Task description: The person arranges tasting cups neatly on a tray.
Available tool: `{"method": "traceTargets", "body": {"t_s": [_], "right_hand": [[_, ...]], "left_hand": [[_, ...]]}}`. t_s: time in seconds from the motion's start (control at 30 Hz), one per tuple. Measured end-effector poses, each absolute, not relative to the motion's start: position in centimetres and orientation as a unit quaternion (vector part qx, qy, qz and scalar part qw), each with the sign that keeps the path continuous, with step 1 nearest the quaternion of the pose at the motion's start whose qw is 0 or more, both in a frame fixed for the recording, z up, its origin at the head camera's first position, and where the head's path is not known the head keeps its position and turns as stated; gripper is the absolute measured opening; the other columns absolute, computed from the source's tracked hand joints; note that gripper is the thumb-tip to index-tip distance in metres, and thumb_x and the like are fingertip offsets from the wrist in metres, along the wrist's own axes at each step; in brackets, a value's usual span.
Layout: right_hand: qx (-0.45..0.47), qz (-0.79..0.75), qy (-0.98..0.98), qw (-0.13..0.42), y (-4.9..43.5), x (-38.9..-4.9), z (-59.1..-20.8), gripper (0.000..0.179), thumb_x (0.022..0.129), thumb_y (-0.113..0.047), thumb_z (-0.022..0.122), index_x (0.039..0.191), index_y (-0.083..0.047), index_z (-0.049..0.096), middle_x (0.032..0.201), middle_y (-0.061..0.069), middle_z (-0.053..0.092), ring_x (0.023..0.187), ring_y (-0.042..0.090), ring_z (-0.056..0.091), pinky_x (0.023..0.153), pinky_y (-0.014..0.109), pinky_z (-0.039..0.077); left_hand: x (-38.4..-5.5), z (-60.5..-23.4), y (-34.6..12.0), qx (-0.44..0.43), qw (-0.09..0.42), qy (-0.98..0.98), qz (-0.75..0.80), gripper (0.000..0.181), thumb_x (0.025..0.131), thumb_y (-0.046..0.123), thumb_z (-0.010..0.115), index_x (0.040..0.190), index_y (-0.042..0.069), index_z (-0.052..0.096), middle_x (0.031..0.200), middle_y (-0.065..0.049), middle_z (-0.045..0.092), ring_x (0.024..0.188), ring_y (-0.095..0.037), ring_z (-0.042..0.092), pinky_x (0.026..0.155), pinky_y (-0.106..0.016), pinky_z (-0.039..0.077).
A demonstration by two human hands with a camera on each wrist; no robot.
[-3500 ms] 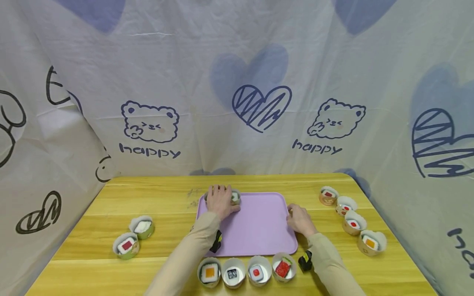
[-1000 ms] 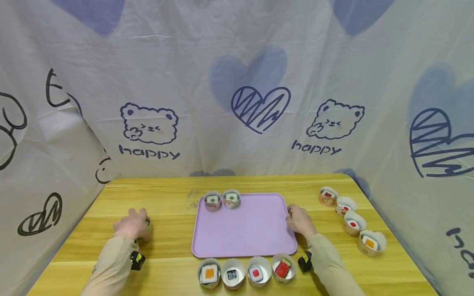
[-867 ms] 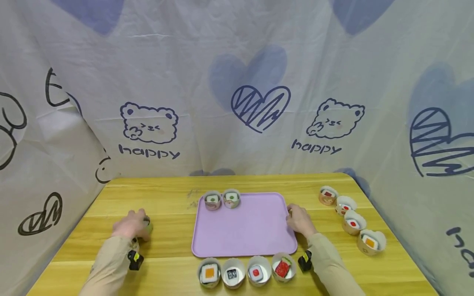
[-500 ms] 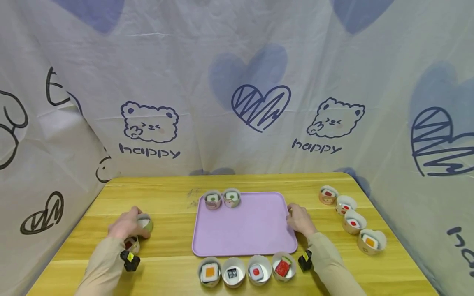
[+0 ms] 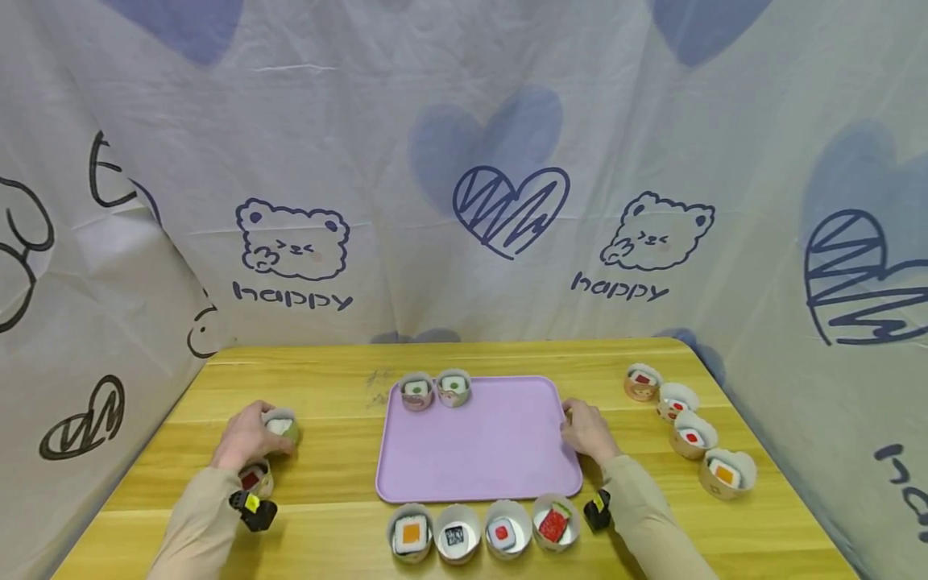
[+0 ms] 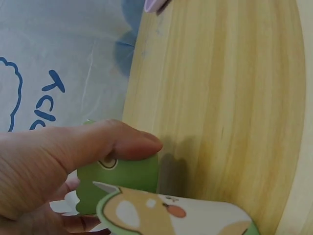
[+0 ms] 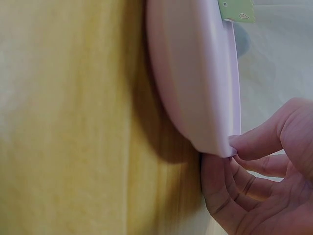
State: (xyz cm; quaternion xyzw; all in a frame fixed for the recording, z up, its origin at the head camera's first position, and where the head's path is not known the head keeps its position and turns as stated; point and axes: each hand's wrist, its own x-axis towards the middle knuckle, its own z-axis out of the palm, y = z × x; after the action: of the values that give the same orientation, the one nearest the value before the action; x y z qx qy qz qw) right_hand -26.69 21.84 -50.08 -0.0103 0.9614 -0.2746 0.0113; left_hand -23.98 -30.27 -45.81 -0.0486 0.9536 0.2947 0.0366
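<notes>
In the head view my left hand [image 5: 248, 439] grips a green paper cup [image 5: 287, 428] with a white piece inside, on the table's left. The left wrist view shows the thumb over that green cup [image 6: 134, 174], the fingers partly hidden behind it. A second cup with an animal print [image 6: 190, 215] stands close by; its dark red-topped piece [image 5: 252, 478] shows below the hand. My right hand [image 5: 589, 431] pinches the lilac tray [image 5: 471, 451] at its right edge; in the right wrist view the thumb lies on the tray's rim [image 7: 227, 122], fingers underneath.
Two small cups [image 5: 416, 392] with green-dotted white pieces sit in the tray's back left corner. Several filled cups [image 5: 456, 535] line the tray's front edge, and several more [image 5: 692, 437] stand in a slanted row at right. A printed cloth [image 5: 464, 201] hangs behind the table.
My left hand has left the cups at the tray's back left and moved to the table's left, where it now grips the green cup, shifted slightly. The right hand has stayed put.
</notes>
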Motion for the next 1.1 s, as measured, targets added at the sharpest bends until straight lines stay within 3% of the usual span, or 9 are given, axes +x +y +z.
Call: {"method": "traceTargets", "body": {"t_s": [0.23,0.77,1.1], "right_hand": [[-0.010,-0.272,0.962,0.007,21.8,-26.6,-50.0,0.033,0.089,-0.001,0.055,0.119,0.008,0.062,0.094,0.018,0.069,0.078,0.025,0.058,0.076,0.043,0.053],[-0.008,-0.273,0.962,0.013,21.8,-26.6,-49.9,0.031,0.091,-0.002,0.055,0.119,0.008,0.061,0.088,0.015,0.067,0.076,0.025,0.057,0.074,0.043,0.052],[-0.007,-0.278,0.960,0.016,21.9,-26.5,-49.9,0.032,0.091,-0.003,0.054,0.121,0.008,0.061,0.089,0.015,0.067,0.076,0.024,0.057,0.073,0.041,0.052]], "left_hand": [[-23.9,-45.6,-30.1,-0.042,0.014,0.952,0.302,0.071,0.073,0.013,0.082,0.129,-0.015,0.047,0.120,-0.040,0.055,0.100,-0.046,0.059,0.080,-0.052,0.053],[-23.7,-45.5,-28.9,-0.040,-0.031,0.941,0.335,0.076,0.075,0.016,0.082,0.133,-0.015,0.045,0.126,-0.041,0.053,0.105,-0.048,0.057,0.086,-0.056,0.052],[-24.2,-45.5,-27.8,-0.035,-0.061,0.932,0.356,0.073,0.074,0.019,0.083,0.130,-0.013,0.049,0.122,-0.037,0.057,0.106,-0.046,0.058,0.091,-0.057,0.050]]}}
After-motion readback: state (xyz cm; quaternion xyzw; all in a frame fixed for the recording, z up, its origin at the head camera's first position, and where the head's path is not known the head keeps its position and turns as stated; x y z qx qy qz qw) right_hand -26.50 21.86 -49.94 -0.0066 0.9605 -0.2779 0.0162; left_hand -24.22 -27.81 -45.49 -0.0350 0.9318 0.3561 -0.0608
